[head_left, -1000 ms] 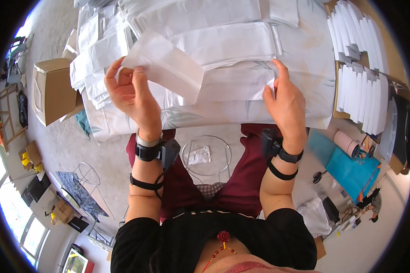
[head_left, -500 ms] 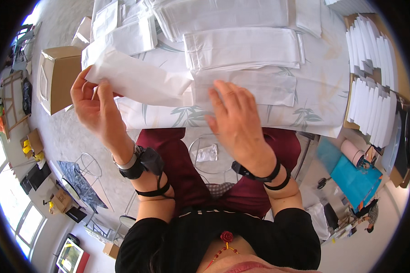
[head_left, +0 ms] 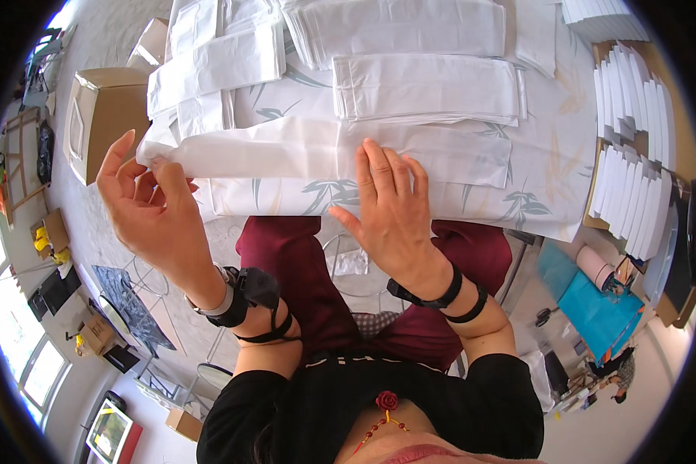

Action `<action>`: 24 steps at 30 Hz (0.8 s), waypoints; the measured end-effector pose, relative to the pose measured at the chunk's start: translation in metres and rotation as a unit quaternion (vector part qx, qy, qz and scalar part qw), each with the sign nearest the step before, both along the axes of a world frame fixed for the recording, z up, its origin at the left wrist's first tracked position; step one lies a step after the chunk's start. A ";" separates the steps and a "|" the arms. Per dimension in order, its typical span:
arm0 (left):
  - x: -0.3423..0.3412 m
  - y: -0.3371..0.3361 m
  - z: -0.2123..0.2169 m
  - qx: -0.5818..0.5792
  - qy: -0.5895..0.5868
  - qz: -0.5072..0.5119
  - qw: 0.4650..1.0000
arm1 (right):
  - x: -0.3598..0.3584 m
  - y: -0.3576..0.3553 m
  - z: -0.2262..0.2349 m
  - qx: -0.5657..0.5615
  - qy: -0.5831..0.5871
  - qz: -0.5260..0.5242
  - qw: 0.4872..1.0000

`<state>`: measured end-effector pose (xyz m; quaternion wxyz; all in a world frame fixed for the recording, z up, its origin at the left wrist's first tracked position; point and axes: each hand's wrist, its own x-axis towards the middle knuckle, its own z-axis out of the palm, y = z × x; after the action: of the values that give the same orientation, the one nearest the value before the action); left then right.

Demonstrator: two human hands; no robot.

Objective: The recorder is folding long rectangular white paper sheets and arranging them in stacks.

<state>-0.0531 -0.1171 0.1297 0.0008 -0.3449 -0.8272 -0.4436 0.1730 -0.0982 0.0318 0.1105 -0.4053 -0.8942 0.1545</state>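
A long, thin white sheet [head_left: 255, 151], slightly see-through, lies along the near part of the table. My left hand [head_left: 151, 209] pinches its left end between thumb and fingers, at the table's left edge, where the sheet bunches a little. Flat over the right part of the sheet rests my right hand [head_left: 394, 197], its fingers stretched out and thumb apart. Just beyond the sheet is a stack of similar white sheets [head_left: 429, 89]. Whether the held piece is a single layer or a folded sleeve, I cannot tell.
More white stacks lie at the far left [head_left: 216, 66] and far middle [head_left: 402, 31] of the patterned tablecloth [head_left: 553, 155]. Cartons of upright white folded pieces [head_left: 634, 100] stand along the right edge. An open cardboard box [head_left: 112, 116] is off the left edge.
The sheet's left part, raised and tilted before, has come down and lies straighter along the table. My left hand moved slightly left and nearer; my right hand has settled flat on the sheet.
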 end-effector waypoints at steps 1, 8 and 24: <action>0.000 0.000 0.000 -0.004 0.007 0.004 1.000 | -0.001 -0.001 0.000 0.003 0.001 0.003 1.000; -0.001 -0.002 -0.002 -0.010 0.032 0.015 0.999 | -0.007 -0.006 -0.002 -0.009 0.027 0.011 1.000; 0.029 0.002 0.014 0.082 0.035 -0.053 0.995 | -0.005 0.002 0.004 -0.029 0.113 0.027 0.993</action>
<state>-0.0237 -0.1148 0.1437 0.0342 -0.4026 -0.7679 -0.4970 0.1681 -0.0964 0.0355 0.1954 -0.3640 -0.8817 0.2280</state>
